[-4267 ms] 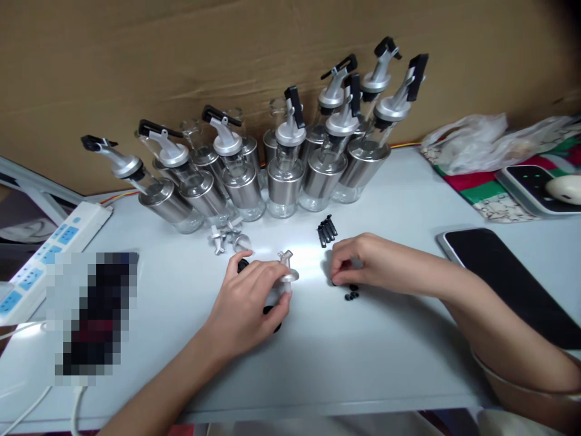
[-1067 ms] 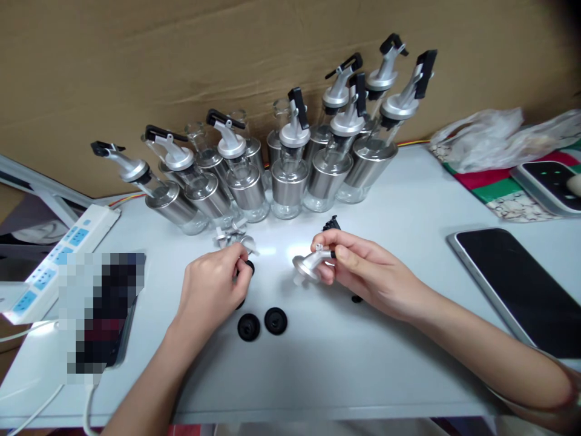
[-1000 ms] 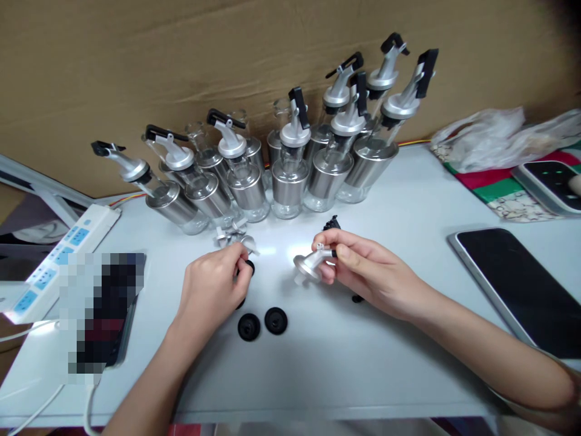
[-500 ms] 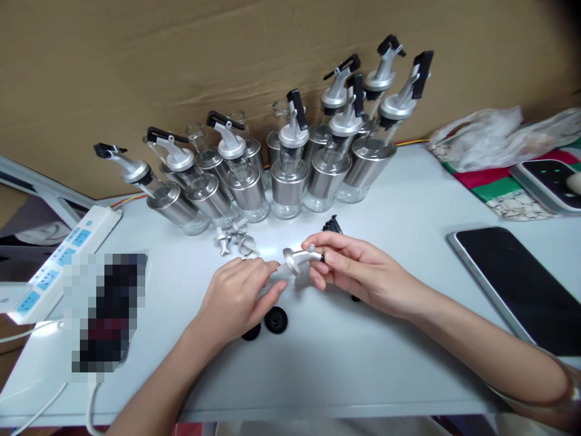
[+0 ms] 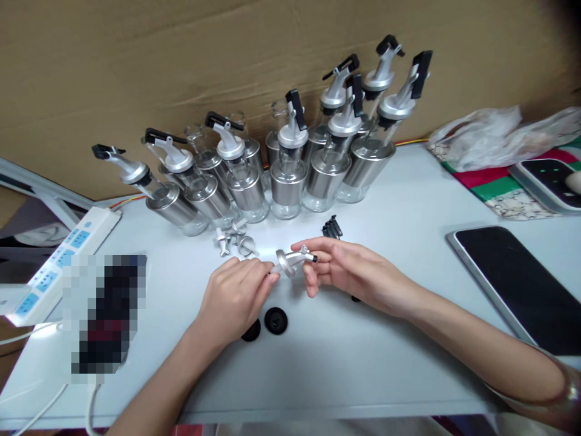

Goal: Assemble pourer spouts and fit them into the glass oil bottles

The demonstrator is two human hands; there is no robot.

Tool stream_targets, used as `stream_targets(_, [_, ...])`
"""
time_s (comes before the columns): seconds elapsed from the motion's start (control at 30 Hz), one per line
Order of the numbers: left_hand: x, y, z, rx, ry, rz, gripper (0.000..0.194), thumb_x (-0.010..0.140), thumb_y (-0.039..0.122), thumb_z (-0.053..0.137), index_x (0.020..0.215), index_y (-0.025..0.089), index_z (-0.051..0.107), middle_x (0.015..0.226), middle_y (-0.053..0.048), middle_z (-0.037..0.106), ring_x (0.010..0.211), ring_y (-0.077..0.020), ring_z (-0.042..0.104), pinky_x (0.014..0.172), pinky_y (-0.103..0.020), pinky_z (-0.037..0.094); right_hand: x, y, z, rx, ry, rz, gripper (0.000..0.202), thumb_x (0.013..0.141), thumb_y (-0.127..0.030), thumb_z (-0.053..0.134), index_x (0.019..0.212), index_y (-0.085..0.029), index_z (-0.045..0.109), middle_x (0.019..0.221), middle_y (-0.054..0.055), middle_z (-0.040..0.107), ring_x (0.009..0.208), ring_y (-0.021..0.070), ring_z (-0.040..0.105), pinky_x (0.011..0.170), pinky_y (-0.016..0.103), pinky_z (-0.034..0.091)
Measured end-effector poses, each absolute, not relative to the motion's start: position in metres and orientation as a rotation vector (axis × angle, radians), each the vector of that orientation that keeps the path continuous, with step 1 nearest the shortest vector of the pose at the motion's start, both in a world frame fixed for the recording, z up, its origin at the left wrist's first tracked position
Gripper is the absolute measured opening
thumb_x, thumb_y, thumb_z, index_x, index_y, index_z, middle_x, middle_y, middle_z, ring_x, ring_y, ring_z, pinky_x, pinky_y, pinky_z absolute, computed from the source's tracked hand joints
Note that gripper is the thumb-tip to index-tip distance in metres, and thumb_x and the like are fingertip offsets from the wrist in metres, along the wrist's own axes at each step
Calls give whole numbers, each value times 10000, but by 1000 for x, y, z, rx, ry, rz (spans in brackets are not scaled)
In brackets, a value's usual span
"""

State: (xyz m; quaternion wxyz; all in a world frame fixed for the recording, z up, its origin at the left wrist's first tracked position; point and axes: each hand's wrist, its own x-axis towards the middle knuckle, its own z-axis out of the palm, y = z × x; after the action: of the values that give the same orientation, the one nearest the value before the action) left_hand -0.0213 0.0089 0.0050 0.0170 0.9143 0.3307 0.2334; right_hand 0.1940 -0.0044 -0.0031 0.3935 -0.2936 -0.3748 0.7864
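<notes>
My left hand [image 5: 238,293] pinches the pale stem end of a silver pour spout [image 5: 287,263] above the table. The spout's black-tipped nozzle points right, towards my right hand [image 5: 351,269], whose fingers are apart around and behind it. Below my left hand lie two black round discs [image 5: 276,320], one partly hidden by the hand. Several loose silver spouts [image 5: 246,244] rest just beyond my left hand. A small group of black levers [image 5: 332,227] lies beyond my right hand.
Several glass and steel bottles [image 5: 288,191], many with spouts fitted, stand along the cardboard at the back. On the left are a power strip [image 5: 66,260] and a blurred device [image 5: 109,315]. A large phone [image 5: 521,284] and a plastic bag [image 5: 490,136] are at the right.
The spout has shifted slightly left. My left thumb has closed onto its stem, while my right thumb and fingers have come off the nozzle and opened.
</notes>
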Motion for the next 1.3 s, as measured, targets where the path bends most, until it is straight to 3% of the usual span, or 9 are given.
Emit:
stream_targets(0.1, [-20, 8, 5, 2872, 978, 660, 278, 972, 187, 354, 817, 138, 580, 617, -1, 604, 515, -133, 483, 542, -265, 353, 192, -5, 0, -909, -1166, 1839, 295, 821, -378, 665, 1016, -164, 610, 718, -2, 625, 693, 130, 601, 734, 293, 475])
stream_targets(0.2, [-24, 9, 10, 2879, 915, 601, 245, 961, 197, 362, 826, 151, 561, 645, 2, 600, 526, -130, 474, 550, -271, 346, 191, -6, 3, -1016, -1253, 1697, 197, 837, -351, 637, 905, -168, 612, 681, -6, 615, 654, 126, 586, 687, 275, 477])
stream_targets(0.3, [-36, 14, 19, 2770, 970, 504, 135, 888, 195, 406, 901, 159, 536, 752, -28, 614, 615, -158, 511, 607, -299, 368, 192, -5, 3, -1082, -1243, 1573, 198, 860, -374, 599, 861, -177, 596, 652, -8, 602, 626, 130, 584, 663, 273, 476])
stream_targets(0.43, [-49, 23, 23, 2700, 1184, 203, 180, 750, 160, 443, 915, 181, 511, 846, -46, 582, 712, -206, 525, 671, -338, 400, 195, -3, 2, -1136, -1227, 1482, 206, 870, -388, 580, 855, -183, 586, 631, -19, 578, 602, 126, 567, 652, 274, 461])
stream_targets(0.6, [-47, 24, 15, 2690, 1301, 26, 204, 742, 92, 436, 902, 183, 522, 875, -50, 558, 720, -208, 526, 687, -338, 423, 194, -3, 1, -1157, -1244, 1479, 231, 861, -416, 583, 853, -185, 584, 633, -15, 572, 599, 132, 563, 649, 284, 462])
stream_targets(0.9, [-48, 24, 14, 2687, 1232, 134, 96, 803, 141, 437, 863, 178, 502, 809, -32, 561, 672, -181, 508, 658, -328, 421, 194, -2, 2, -1171, -1245, 1448, 229, 861, -410, 584, 849, -182, 587, 621, -19, 573, 596, 126, 566, 646, 275, 468])
stream_targets(1.13, [-41, 12, 22, 2431, 1097, 618, 87, 832, 141, 480, 892, 201, 462, 799, -3, 559, 731, -138, 540, 688, -268, 432, 193, -5, 2, -1117, -1293, 1473, 183, 840, -352, 619, 920, -191, 584, 770, 28, 668, 751, 167, 646, 742, 315, 508])
stream_targets(1.3, [-38, 7, 22, 2282, 1047, 835, 142, 832, 111, 503, 920, 214, 463, 821, 1, 552, 771, -126, 544, 689, -246, 418, 193, -6, 3, -1109, -1322, 1466, 142, 839, -321, 619, 904, -197, 596, 768, 27, 686, 748, 165, 661, 742, 314, 525])
